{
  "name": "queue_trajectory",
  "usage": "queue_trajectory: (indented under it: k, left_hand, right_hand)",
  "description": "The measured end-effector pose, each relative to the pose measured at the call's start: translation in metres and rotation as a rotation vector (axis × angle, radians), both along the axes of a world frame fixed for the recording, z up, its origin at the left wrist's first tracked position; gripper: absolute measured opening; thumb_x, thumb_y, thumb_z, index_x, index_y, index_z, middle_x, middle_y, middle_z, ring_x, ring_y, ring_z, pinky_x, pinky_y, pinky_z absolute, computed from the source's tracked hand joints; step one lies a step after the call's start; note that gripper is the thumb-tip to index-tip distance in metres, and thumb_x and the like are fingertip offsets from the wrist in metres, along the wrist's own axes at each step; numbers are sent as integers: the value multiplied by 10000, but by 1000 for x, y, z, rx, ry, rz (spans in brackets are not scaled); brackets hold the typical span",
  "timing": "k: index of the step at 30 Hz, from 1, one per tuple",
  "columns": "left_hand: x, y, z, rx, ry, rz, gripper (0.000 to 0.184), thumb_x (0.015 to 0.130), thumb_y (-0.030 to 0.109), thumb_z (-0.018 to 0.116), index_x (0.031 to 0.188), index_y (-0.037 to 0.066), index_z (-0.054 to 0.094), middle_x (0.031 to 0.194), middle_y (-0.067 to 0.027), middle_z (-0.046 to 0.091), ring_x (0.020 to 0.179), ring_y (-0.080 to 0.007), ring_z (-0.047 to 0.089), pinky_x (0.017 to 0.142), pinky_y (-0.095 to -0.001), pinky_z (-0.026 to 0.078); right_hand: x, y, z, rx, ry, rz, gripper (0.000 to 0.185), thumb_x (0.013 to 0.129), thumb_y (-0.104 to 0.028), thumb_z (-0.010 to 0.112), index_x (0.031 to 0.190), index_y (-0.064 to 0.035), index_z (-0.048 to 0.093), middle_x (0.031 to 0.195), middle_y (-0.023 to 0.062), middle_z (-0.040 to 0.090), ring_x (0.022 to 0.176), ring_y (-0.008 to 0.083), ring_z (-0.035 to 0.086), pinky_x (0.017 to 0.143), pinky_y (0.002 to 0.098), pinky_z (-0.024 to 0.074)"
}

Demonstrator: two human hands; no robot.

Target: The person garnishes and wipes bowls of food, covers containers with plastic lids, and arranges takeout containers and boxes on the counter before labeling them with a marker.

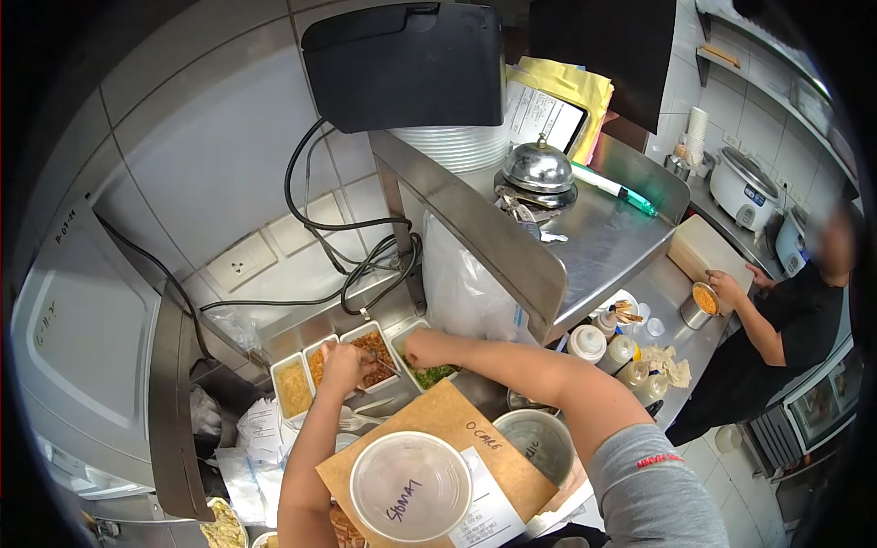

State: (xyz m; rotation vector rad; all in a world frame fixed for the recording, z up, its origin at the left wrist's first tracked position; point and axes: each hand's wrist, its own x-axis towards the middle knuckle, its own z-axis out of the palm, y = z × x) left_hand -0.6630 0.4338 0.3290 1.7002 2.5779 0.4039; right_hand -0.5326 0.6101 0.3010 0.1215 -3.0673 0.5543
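My left hand (347, 367) is closed around the handle of a metal spoon (385, 360), over a white tub of reddish-brown bits (370, 345). Beside it, my right hand (427, 348) reaches into a tub of chopped greens (433, 375). Its fingers are curled together, and what they hold is hidden. Further left stand a tub of orange shreds (317, 365) and one of pale yellow shreds (293, 391). Below my hands, a round lidded container marked in pen (411, 489) sits on brown cardboard (438, 411) with a printed slip (489, 511).
A steel shelf (603, 265) above my right arm bears a call bell (540, 169), keys and a green marker. Squeeze bottles (621, 352) stand to the right. A co-worker (776, 329) holds a metal cup of orange food (702, 304). Black cables (365, 274) hang behind the tubs.
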Motion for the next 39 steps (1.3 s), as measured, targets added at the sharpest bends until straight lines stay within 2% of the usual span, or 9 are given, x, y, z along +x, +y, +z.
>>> queue_trajectory:
  k: [4, 5, 12, 22, 24, 28, 30, 33, 39]
  left_hand:
    - [3, -9, 28, 185, -439, 205, 226, 667, 277, 757, 789, 92, 715, 737, -76, 677, 675, -156, 627, 761, -320, 463]
    - [-17, -10, 11, 260, -490, 149, 244, 692, 251, 757, 831, 56, 708, 755, -78, 682, 639, -112, 618, 616, -246, 486]
    - [-23, -60, 67, 594, -1125, 198, 329, 769, 225, 706, 994, -3, 633, 907, -40, 650, 844, -98, 573, 774, -237, 438]
    - [9, -223, 75, 707, -1476, -33, 274, 826, 193, 643, 1037, 26, 597, 988, -48, 624, 958, -94, 557, 832, -223, 416]
    - [35, -276, 89, 555, -1385, 303, 319, 806, 226, 667, 1050, 33, 595, 991, -45, 626, 950, -87, 556, 821, -219, 406]
    - [58, -393, 98, 394, -1273, 161, 415, 740, 288, 725, 1017, -8, 632, 992, -91, 652, 945, -138, 594, 877, -256, 417]
    - [71, -440, 89, 245, -1009, 233, 336, 743, 295, 720, 939, 26, 675, 879, -86, 672, 805, -130, 612, 800, -279, 464]
    - [95, -487, 78, 91, -879, 258, 325, 728, 327, 729, 884, 44, 696, 833, -71, 681, 761, -132, 624, 770, -284, 470]
    - [111, -513, 63, -78, -361, 303, 211, 796, 296, 627, 789, 100, 705, 727, -18, 670, 706, -161, 610, 809, -330, 370]
  right_hand:
    - [4, 4, 34, -472, 15, -190, 122, 677, -146, 679, 749, -48, 686, 619, 67, 639, 544, 138, 604, 505, 289, 478]
    - [3, 4, 43, -622, -30, -262, 138, 692, -167, 699, 766, -51, 693, 630, 47, 644, 531, 104, 589, 499, 273, 476]
    - [22, -9, 143, -1260, 18, -348, 176, 767, -105, 658, 917, -16, 628, 763, 51, 644, 522, 52, 504, 444, 177, 396]
    - [98, -101, 241, -1193, 154, -242, 161, 803, -167, 647, 918, -59, 612, 723, -20, 592, 518, -5, 430, 442, 141, 316]
    - [112, -132, 270, -1219, 144, -181, 151, 838, -150, 609, 951, -51, 602, 763, -23, 574, 517, -6, 406, 440, 145, 298]
    - [138, -249, 286, -1060, 54, -115, 182, 801, -117, 640, 961, -33, 615, 764, -2, 602, 517, 2, 436, 458, 141, 346]
    - [139, -321, 258, -913, -37, -174, 138, 775, -146, 666, 877, -58, 633, 729, 9, 617, 486, 1, 438, 422, 151, 327]
    - [120, -416, 186, -874, -328, -134, 196, 742, -155, 705, 894, -38, 664, 758, 25, 642, 589, 71, 577, 537, 195, 472]
    - [70, -512, 77, -523, -231, -123, 146, 774, -58, 575, 865, 3, 672, 676, 155, 640, 612, 185, 642, 597, 311, 507]
